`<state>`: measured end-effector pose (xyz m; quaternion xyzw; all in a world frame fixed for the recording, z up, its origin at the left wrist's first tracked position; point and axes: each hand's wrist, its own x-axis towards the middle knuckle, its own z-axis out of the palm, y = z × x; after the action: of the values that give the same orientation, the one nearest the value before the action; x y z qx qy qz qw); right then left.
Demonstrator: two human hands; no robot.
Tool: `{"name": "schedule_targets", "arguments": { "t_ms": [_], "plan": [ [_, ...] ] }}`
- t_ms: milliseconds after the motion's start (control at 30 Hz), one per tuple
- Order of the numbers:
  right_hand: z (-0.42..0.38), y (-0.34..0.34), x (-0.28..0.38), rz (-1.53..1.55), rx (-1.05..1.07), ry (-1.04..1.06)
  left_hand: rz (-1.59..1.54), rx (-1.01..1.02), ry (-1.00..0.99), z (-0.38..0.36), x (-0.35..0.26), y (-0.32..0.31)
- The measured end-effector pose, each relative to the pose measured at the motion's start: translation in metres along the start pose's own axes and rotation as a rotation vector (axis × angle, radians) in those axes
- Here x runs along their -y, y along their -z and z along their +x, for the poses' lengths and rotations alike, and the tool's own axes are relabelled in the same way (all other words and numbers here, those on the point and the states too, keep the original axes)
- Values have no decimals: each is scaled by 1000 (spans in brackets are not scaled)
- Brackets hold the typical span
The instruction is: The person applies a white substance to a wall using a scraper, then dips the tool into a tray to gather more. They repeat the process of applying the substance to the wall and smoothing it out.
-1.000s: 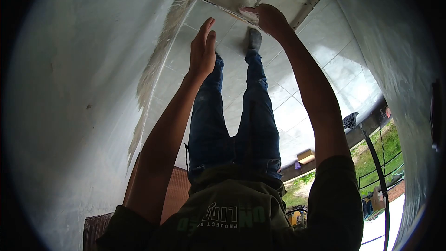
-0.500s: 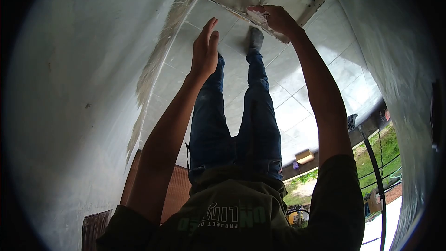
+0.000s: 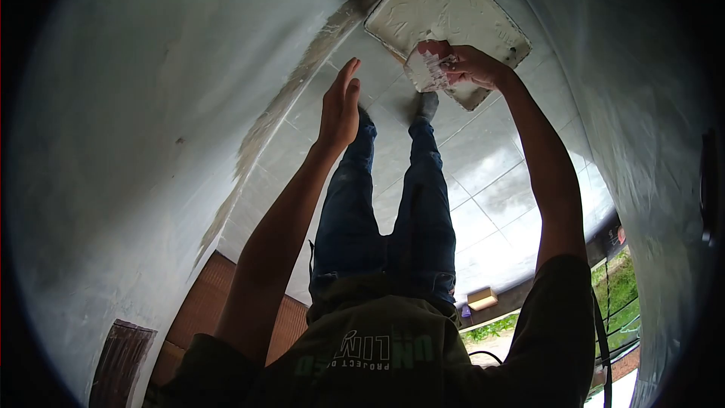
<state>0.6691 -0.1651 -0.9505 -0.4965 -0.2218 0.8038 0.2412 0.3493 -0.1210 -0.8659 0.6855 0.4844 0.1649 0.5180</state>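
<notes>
My left hand is raised near the wall, fingers stretched out, holding nothing. My right hand grips a reddish, rounded piece smeared with thick white paste; its exact kind is hard to make out. That piece is over the near edge of a shallow rectangular tray, where a layer of off-white paste lies spread. White smears also mark the fingers of the right hand.
On the left rises a grey wall with a rough brownish strip along its base. Grey tiles cover the floor beneath my feet. Translucent plastic sheeting hangs at the right. A yellowish block lies near the floor edge.
My right hand has drawn back toward me, bringing more of the reddish piece into view. The tray appears lower and further right. My left hand stays outstretched.
</notes>
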Motion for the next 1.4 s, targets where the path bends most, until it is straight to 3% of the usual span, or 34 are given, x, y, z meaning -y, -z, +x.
{"name": "schedule_targets", "arguments": {
  "t_ms": [133,333,700,900,933,1133,1167,1400],
  "plan": [
    [-27,-44,30,260,137,145,-57,-122,-45,2,-43,25],
    [-77,-121,92,496,161,485,-180,-348,-256,-6,-142,80],
    [-162,-225,237,422,320,838,-90,-606,-549,-57,-305,157],
    [-193,-302,294,299,363,986,-13,-710,-765,-97,-355,226],
    [-215,-286,290,291,361,1025,41,-712,-799,-98,-375,204],
    [-224,-357,325,234,348,1183,119,-761,-993,-121,-399,267],
    [-241,-341,316,262,337,1229,141,-747,-1034,-122,-412,245],
    [-259,-389,353,195,344,1362,128,-748,-1172,-136,-432,293]
  ]
}}
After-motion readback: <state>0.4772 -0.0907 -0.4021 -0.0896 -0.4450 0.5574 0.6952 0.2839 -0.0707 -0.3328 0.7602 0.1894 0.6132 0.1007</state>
